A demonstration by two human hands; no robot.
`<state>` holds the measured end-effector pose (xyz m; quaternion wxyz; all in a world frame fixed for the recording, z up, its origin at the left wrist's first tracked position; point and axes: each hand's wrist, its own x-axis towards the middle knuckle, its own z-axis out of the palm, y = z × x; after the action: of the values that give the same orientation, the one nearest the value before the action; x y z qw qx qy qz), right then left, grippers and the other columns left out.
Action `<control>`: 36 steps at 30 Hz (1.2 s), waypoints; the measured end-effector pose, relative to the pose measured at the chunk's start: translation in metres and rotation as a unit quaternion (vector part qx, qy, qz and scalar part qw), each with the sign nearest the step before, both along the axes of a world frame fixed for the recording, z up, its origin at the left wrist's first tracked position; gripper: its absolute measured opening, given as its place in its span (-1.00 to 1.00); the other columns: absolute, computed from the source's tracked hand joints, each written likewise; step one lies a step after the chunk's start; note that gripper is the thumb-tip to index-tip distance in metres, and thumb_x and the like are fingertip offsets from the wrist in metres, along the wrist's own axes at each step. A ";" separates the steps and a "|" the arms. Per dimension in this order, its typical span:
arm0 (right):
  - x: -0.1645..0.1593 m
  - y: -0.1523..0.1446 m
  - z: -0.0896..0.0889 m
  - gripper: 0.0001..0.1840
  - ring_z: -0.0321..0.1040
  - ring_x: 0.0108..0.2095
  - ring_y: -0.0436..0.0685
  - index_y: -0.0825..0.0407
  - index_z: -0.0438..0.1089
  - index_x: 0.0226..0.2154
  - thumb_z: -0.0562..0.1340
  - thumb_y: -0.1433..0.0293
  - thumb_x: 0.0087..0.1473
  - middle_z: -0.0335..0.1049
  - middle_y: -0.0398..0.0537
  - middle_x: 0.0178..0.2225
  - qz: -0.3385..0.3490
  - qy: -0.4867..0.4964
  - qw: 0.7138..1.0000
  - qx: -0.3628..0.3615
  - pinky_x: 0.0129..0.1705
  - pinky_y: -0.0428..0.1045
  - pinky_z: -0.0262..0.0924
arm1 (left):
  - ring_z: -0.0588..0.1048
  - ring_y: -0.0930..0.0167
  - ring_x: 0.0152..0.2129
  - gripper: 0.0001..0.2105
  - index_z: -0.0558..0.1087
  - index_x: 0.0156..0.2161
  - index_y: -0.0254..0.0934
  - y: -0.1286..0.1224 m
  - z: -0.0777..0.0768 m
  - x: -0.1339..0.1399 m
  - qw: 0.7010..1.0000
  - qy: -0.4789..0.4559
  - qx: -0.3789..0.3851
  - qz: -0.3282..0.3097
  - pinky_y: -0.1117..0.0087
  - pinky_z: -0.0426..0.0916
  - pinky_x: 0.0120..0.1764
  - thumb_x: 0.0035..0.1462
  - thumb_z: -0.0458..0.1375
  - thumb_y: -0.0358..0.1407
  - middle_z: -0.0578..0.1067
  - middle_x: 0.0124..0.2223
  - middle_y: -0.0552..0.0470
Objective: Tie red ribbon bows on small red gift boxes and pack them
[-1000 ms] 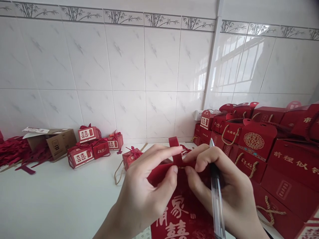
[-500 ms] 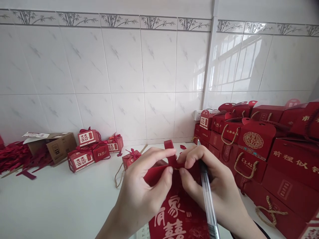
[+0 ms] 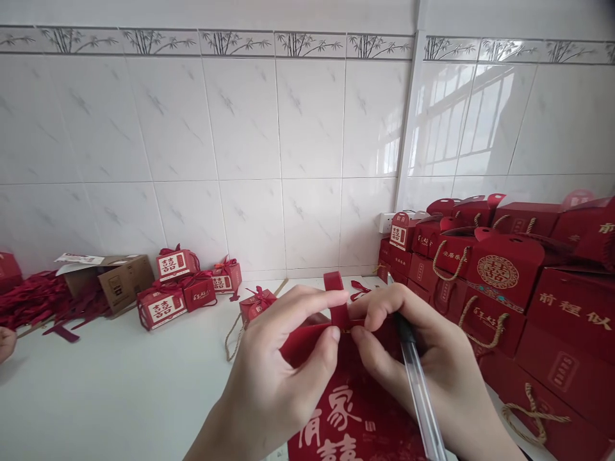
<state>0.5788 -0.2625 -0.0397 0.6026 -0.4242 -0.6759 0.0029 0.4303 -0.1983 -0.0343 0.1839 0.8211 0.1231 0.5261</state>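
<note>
Another's hand (image 3: 6,344) is appearing; left hand (image 3: 287,362) and right hand (image 3: 441,360) are pinching red printed card (image 3: 359,406), risking scuffs should the clear-plastic pen (image 3: 419,378) slip.

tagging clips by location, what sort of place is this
Likely an indoor packing or craft space, in a home or workshop, I can't tell which: a stack of red boxes before a tiled wall, and a heap of red ribbons on the white tabletop.
</note>
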 end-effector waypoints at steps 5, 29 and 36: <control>-0.003 0.000 0.002 -0.78 0.31 -0.44 -0.02 -0.01 0.10 -0.48 0.17 0.53 0.06 0.34 -0.19 -0.46 0.015 0.031 0.999 0.024 -0.49 -0.18 0.24 | 0.48 0.45 -0.24 -0.66 0.42 0.01 -0.15 0.001 0.000 -0.001 1.000 0.005 -0.011 0.000 0.51 0.46 -0.19 0.12 0.10 -0.44 0.50 -0.15 0.03; -0.002 -0.006 0.004 -0.76 0.28 -0.48 -0.03 -0.01 0.07 -0.50 0.17 0.53 0.04 0.32 -0.21 -0.49 0.032 0.048 0.998 0.010 -0.53 -0.18 0.21 | 0.50 0.41 -0.26 -0.65 0.46 -0.04 -0.17 -0.009 0.003 0.001 0.999 -0.011 -0.032 -0.019 0.49 0.50 -0.25 0.07 0.08 -0.46 0.52 -0.15 0.01; 0.001 -0.004 0.004 -0.83 0.33 -0.41 0.03 -0.01 0.16 -0.47 0.20 0.50 0.02 0.36 -0.15 -0.44 0.017 0.026 0.999 -0.014 -0.51 -0.15 0.26 | 0.50 0.39 -0.21 -0.66 0.45 -0.03 -0.18 -0.004 0.002 -0.001 0.999 0.013 -0.035 -0.009 0.45 0.49 -0.18 0.07 0.10 -0.44 0.52 -0.12 0.00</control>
<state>0.5802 -0.2667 -0.0354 0.6133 -0.4211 -0.6674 0.0338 0.4288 -0.2022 -0.0320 0.2155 0.8222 0.1363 0.5089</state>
